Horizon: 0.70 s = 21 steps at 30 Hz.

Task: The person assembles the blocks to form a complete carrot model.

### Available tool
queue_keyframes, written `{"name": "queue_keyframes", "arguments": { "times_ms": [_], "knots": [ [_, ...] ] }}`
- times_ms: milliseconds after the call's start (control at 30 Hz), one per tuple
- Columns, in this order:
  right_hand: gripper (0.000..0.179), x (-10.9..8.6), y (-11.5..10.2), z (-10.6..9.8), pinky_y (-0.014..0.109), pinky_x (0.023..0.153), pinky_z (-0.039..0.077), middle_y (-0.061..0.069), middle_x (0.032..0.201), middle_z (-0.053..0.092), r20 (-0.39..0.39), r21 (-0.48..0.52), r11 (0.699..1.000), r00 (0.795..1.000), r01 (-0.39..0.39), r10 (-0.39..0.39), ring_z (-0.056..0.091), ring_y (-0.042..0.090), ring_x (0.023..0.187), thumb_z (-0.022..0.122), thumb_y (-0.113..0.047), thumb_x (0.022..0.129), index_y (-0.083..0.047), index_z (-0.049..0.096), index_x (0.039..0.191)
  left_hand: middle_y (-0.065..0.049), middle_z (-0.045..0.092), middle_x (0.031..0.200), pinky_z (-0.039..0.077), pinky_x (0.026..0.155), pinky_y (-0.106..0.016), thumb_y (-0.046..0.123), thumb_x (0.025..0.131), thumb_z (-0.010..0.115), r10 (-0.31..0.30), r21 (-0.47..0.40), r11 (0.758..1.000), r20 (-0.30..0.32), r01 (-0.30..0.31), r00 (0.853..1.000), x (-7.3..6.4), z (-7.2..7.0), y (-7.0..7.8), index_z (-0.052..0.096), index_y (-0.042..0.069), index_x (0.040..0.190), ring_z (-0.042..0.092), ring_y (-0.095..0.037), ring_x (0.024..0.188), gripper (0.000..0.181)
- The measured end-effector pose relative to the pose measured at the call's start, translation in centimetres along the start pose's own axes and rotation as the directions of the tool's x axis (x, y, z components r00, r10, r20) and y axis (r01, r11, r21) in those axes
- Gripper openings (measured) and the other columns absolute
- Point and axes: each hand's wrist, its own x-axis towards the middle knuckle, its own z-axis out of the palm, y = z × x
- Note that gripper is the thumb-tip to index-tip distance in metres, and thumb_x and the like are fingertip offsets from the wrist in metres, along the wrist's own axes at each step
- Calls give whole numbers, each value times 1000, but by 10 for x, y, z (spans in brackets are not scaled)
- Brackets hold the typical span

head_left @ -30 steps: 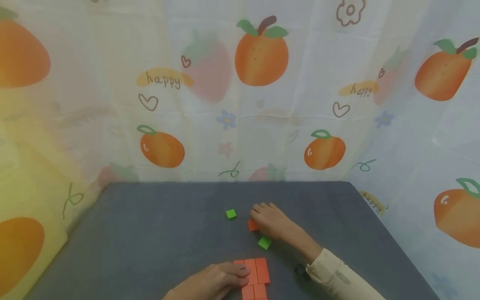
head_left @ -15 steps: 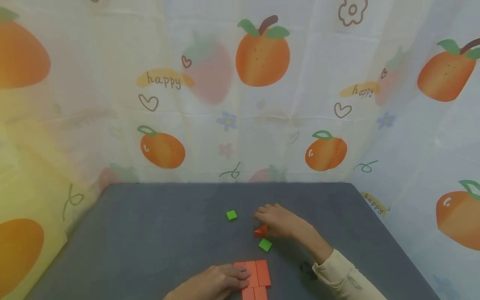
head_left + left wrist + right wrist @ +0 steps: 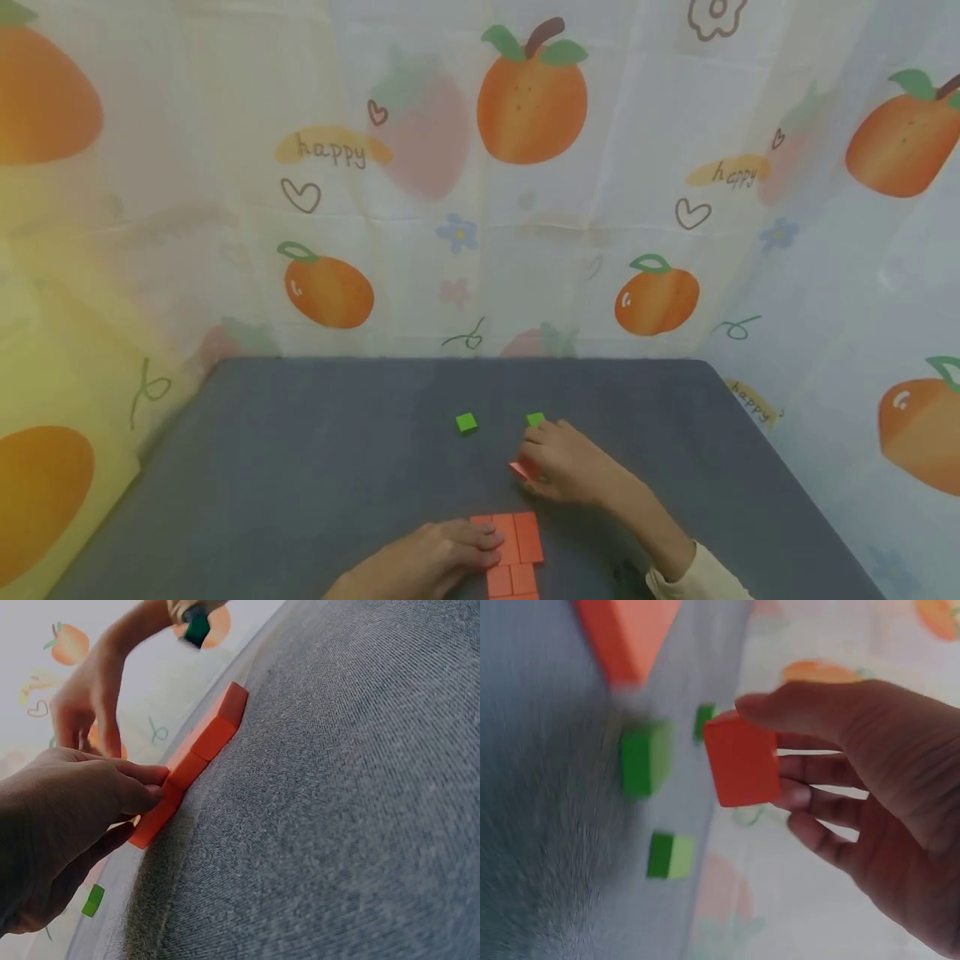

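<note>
Flat red blocks (image 3: 528, 537) lie side by side on the dark table at the front, with more toward the lower edge of the head view. My left hand (image 3: 431, 558) rests on the left of this group, fingertips on top. In the left wrist view its fingers (image 3: 154, 776) touch the row of red blocks (image 3: 217, 731). My right hand (image 3: 573, 462) pinches a separate red block (image 3: 742, 761) between thumb and fingers, above and beyond the group. In the head view that red block (image 3: 521, 471) is partly hidden by the fingers.
One green block (image 3: 467, 422) lies left of my right hand, another green block (image 3: 535, 419) just behind it. A closer green block (image 3: 641, 761) shows in the right wrist view. A fruit-printed cloth (image 3: 405, 292) hangs behind and beside the table (image 3: 300, 467).
My right hand has moved right and toward me with the red block and now covers the nearer green block. A green block behind it has come into view. My left hand stays put.
</note>
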Motion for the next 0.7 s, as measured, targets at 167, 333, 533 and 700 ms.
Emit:
{"name": "queue_keyframes", "arguments": {
  "times_ms": [167, 333, 533, 700],
  "knots": [
    [17, -24, -34, -24, 15, 70, 42, -10, 88, 61, 8, 164, 982, 995, 93, -95, 50, 1, 78, 83, -28, 88, -19, 72, 96, 2, 68, 144, 58, 105, -30, 19, 108, 58, 35, 10, 999, -19, -35, 999, 1, 2, 1, 69, 15, 140, 64, -13, 134, 34],
    [9, -44, -65, -29, 6, 74, 36, -12, 87, 60, 35, 394, 907, 983, 150, -178, 45, -5, 78, 74, -28, 99, -21, 69, 100, -1, 69, 142, 58, 103, -25, 17, 109, 56, 53, -22, 998, -56, -55, 997, 0, 3, 3, 69, 13, 139, 65, -14, 132, 33],
    [14, -50, -86, -6, -3, 76, 33, -11, 83, 63, -53, 474, 818, 938, 326, -344, 49, -6, 76, 60, -26, 106, -20, 71, 99, -4, 69, 141, 58, 103, -26, 14, 108, 56, 38, -54, 998, -76, -42, 996, -1, 4, 2, 70, 11, 137, 66, -18, 133, 32],
    [15, -55, -94, 6, -3, 80, 33, -14, 89, 66, -41, 370, 851, 922, 372, -385, 53, -8, 81, 59, -29, 106, -24, 72, 100, -4, 69, 142, 58, 104, -28, 15, 111, 52, 40, -63, 997, -89, -46, 995, 0, 5, 1, 70, 10, 137, 65, -18, 134, 32]
  ]
}}
